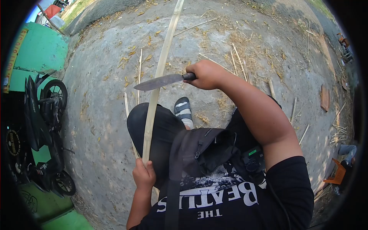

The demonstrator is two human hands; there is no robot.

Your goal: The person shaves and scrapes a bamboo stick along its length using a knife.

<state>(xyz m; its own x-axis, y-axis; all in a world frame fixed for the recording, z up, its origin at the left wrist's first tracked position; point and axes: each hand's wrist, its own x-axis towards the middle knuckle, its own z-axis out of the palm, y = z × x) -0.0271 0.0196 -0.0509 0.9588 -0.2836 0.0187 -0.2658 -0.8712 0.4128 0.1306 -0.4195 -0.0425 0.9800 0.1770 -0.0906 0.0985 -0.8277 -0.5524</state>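
While the left hand (144,174) grips the strip (161,63) low down, probably to steady it where it slants past the left knee (167,119), I see from afar the right hand (206,74) closed around the handle (189,76) of the knife (159,82), seemingly to keep it crosswise.

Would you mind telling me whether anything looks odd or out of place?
Nothing stands out: straw-like scraps and thin sticks litter the ground, untidy but unsurprising with a knife in the right hand and a pale strip in the left hand.
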